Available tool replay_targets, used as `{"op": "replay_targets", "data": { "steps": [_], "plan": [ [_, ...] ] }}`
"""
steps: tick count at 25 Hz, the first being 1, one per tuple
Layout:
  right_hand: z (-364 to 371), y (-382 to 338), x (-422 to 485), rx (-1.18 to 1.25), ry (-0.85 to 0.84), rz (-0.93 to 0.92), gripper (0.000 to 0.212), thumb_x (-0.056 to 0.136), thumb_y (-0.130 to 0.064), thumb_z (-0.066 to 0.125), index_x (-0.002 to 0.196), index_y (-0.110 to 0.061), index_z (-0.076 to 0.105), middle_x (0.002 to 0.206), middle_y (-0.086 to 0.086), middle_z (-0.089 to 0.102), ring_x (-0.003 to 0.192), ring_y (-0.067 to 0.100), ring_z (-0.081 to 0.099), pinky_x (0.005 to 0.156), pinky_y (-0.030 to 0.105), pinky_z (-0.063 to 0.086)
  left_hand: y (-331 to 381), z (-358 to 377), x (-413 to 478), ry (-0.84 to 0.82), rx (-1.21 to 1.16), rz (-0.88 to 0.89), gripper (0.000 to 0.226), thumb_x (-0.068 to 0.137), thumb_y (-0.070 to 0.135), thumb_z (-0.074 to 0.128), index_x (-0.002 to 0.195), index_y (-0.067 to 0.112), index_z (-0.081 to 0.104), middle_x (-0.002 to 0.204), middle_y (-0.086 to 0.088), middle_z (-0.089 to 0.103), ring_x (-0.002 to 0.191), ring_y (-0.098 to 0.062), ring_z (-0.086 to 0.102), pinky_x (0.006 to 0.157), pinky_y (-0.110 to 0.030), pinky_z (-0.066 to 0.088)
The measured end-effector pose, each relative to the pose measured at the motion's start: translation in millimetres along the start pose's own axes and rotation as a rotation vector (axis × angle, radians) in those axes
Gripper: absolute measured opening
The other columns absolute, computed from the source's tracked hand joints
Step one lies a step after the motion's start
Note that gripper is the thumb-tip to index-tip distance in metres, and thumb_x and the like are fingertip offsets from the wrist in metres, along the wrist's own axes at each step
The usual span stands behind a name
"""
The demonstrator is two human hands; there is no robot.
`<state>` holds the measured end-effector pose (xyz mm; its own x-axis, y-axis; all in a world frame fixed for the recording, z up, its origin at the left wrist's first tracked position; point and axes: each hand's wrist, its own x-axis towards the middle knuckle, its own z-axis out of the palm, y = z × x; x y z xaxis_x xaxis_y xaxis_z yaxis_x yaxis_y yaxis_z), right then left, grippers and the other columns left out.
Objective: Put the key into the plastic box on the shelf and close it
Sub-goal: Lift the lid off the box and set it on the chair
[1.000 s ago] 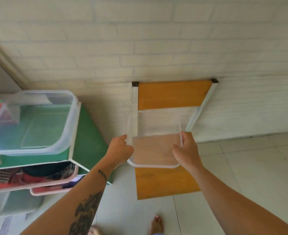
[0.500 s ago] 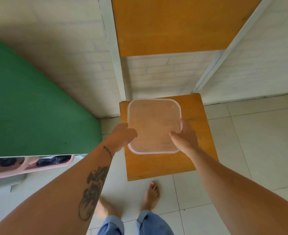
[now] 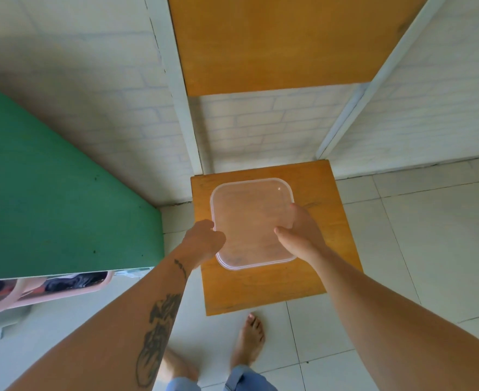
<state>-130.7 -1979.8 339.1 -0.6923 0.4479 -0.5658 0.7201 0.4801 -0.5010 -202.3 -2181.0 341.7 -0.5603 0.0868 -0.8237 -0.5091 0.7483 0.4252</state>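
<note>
No readable text, labels, brands or nos. anywhere in view. The clear plastic lid [image 3: 251, 221] shows no print or embossed wording. The left forearm has dark tattoo marks [image 3: 159, 331] near the wrist, but they don't read as letters or digits.

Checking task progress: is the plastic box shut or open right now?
Cannot tell. Both hands, left and right, grip a clear plastic box over the wooden stool; seen from above, lidded and open look alike.

White brick wall [image 3: 97, 88], pale floor tiles [image 3: 430, 235], green shelf top [image 3: 49, 207].
</note>
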Motion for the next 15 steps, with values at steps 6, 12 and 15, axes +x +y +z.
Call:
{"op": "replay_targets", "data": {
  "steps": [6, 12, 15],
  "plan": [
    [-40, -70, -67, 0.044, -0.069, -0.203, 0.06, 0.094, -0.03, 0.062, 0.149, -0.022, 0.04, 0.152, -0.004, 0.043, 0.136, 0.017, 0.046, 0.106, 0.031, 0.04, 29, -55, -94, 0.208, -0.07, 0.202, 0.044, 0.086, 0.009, 0.046, 0.124, 0.022, 0.064, 0.115, -0.004, 0.069, 0.082, -0.013, 0.064, 0.063, -0.021, 0.047],
    [-88, -164, -162, 0.109, -0.093, -0.454, 0.041, 0.094, -0.025, 0.062, 0.134, -0.022, 0.055, 0.126, -0.003, 0.061, 0.109, 0.012, 0.06, 0.088, 0.026, 0.049, 43, -131, -227, 0.351, -0.197, 0.337, 0.03, 0.086, 0.005, 0.048, 0.093, 0.023, 0.071, 0.09, -0.002, 0.073, 0.069, -0.012, 0.064, 0.047, -0.016, 0.041],
    [-94, -212, -199, 0.132, -0.104, -0.576, 0.039, 0.091, -0.022, 0.063, 0.13, -0.022, 0.059, 0.12, -0.001, 0.063, 0.103, 0.012, 0.062, 0.083, 0.024, 0.048, 34, -169, -274, 0.443, -0.276, 0.392, 0.025, 0.082, 0.009, 0.052, 0.08, 0.028, 0.068, 0.081, 0.002, 0.073, 0.067, -0.015, 0.062, 0.052, -0.021, 0.04]
  ]
}}
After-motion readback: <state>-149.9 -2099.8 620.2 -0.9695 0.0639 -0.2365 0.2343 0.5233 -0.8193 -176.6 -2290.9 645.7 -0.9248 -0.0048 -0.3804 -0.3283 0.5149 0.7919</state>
